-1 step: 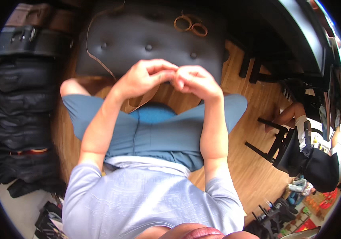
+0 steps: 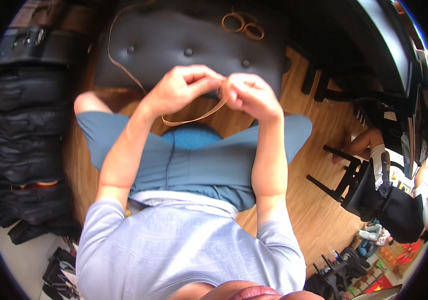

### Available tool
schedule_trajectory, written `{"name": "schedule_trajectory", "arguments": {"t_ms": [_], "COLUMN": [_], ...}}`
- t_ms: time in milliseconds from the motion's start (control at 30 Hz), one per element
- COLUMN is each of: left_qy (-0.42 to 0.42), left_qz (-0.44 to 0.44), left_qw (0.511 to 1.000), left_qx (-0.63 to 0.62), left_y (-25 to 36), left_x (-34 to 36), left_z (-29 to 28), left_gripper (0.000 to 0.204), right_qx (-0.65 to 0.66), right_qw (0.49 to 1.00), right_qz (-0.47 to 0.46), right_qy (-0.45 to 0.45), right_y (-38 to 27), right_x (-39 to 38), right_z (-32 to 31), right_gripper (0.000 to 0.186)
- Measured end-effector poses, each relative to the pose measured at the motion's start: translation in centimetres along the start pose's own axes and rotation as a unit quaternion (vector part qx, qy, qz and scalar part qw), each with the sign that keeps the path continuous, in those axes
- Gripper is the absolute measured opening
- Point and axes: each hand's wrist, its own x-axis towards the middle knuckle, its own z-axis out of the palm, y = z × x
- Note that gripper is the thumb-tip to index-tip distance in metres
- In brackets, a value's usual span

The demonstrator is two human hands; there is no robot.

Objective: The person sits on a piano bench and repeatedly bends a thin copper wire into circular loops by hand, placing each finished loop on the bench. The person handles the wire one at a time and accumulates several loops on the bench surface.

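Pinching a tan leather strip (image 2: 199,116) in both hands' (image 2: 181,90) (image 2: 249,95) grip, above a tufted black stool (image 2: 174,45).

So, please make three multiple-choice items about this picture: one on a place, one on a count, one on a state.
1. Where do the two coiled leather loops lie?
A. on the dark tufted cushion
B. on the wooden floor
C. on the person's lap

2. How many hands hold the tan leather strip?
A. none
B. one
C. two

3. How does the strip hang between the hands?
A. stretched straight
B. sagging in a curve
C. tied in a knot

Answers: 1 A, the loops rest at the cushion's far edge. 2 C, left hand and right hand both pinch it. 3 B, it droops below the hands.
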Motion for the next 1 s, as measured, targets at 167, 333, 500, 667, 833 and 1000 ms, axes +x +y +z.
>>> {"name": "schedule_trajectory", "arguments": {"t_ms": [167, 333, 500, 667, 833, 1000], "left_qy": [0.058, 0.134, 0.149, 0.132, 0.174, 0.212], "left_qz": [0.011, -0.033, -0.025, -0.061, 0.002, 0.125], "left_qw": [0.997, 0.981, 0.981, 0.984, 0.985, 0.945], "left_qx": [-0.039, -0.135, -0.123, -0.105, -0.003, 0.214], "left_y": [-1.3, -1.4, -0.9, -1.8, -1.7, -2.1], "left_x": [0.3, 1.2, 1.2, 1.3, 1.2, 1.0], "left_z": [-0.1, 1.0, 0.8, -0.2, 0.0, 1.0], "left_gripper": [0.024, 0.027, 0.027, 0.029, 0.027, 0.022], "right_qx": [0.039, 0.022, 0.029, -0.031, -0.014, -0.008], "right_qw": [0.997, 0.996, 0.996, 0.990, 0.989, 0.986], "right_qz": [-0.034, -0.053, -0.003, 0.017, 0.069, 0.052], "right_qy": [0.050, 0.071, 0.083, 0.137, 0.132, 0.158], "right_y": [0.2, 0.5, 0.6, 0.6, 0.4, 0.7], "right_x": [1.3, 2.4, 2.7, 3.0, 2.7, 3.0], "right_z": [0.1, -0.5, -0.2, 0.5, -0.3, -0.1], "right_gripper": [0.035, 0.034, 0.034, 0.034, 0.034, 0.032]}}
